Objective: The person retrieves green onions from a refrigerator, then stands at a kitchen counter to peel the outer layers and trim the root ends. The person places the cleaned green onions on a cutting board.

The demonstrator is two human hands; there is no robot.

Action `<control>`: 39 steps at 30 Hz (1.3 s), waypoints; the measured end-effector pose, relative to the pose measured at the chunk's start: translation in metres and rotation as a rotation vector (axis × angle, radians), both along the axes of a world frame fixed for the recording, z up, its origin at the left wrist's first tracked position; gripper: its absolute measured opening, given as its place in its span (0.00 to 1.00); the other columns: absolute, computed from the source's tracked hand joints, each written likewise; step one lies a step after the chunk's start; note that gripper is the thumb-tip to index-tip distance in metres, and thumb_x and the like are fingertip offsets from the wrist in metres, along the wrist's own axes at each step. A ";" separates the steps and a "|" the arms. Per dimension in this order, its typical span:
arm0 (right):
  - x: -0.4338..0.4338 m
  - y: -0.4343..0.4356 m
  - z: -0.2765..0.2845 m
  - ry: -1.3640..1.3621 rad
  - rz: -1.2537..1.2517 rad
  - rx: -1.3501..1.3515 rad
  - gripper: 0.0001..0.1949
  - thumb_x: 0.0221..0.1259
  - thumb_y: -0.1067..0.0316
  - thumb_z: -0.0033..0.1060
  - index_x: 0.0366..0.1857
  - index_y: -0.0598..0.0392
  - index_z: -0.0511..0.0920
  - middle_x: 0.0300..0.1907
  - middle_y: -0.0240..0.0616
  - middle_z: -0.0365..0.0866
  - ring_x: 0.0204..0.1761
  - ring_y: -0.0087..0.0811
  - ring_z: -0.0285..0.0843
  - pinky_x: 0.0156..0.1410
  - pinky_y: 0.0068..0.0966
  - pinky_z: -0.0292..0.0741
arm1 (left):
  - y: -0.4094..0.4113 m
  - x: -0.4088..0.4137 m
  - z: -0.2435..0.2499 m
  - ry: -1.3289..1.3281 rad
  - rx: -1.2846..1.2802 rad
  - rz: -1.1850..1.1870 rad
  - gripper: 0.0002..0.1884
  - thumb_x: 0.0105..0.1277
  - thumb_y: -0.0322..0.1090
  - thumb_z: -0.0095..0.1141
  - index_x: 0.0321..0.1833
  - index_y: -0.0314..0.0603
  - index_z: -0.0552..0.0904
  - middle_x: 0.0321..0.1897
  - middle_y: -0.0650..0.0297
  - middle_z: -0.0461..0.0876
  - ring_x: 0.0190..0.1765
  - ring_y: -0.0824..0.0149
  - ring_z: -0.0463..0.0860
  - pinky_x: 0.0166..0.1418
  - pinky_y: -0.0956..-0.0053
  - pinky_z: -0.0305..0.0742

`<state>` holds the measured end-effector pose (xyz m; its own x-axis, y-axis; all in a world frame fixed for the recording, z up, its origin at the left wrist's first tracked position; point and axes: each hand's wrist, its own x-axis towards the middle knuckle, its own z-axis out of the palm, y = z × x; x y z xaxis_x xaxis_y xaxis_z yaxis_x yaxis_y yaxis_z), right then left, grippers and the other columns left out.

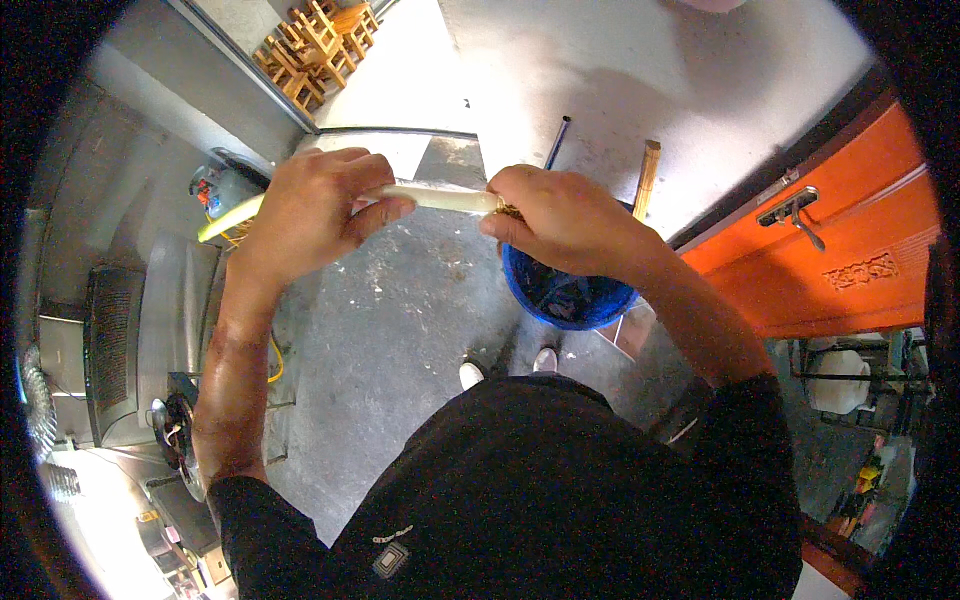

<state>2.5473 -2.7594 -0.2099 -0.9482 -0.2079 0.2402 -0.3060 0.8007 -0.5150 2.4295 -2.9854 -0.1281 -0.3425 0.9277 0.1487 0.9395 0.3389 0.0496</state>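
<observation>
My left hand (326, 206) and my right hand (566, 217) are raised in front of me, holding a pale, slightly translucent strip or tube (446, 198) level between them. The left thumb and fingers pinch one end; the right hand closes around the other. Beside the right fingertips shows a small gold-coloured piece (511, 211), mostly hidden, so its kind is unclear. Below and behind my right hand stands a blue bin (574, 326) with a dark inside, partly covered by that hand and forearm.
An orange door (817, 240) with a metal lever handle (791, 210) is at the right. A bamboo bundle (647, 176) and a dark pole (559, 142) rise behind the bin. Wooden stools (322, 45) are stacked beyond the doorway; a gas cylinder (225, 184) stands left.
</observation>
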 end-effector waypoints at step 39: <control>0.005 0.097 -0.233 0.021 -0.868 -0.323 0.19 0.71 0.52 0.47 0.46 0.60 0.78 0.43 0.49 0.80 0.40 0.40 0.79 0.43 0.29 0.76 | 0.059 0.014 -0.121 -1.889 0.760 -0.219 0.19 0.63 0.30 0.41 0.55 0.28 0.74 0.30 0.62 0.73 0.31 0.70 0.70 0.38 0.74 0.67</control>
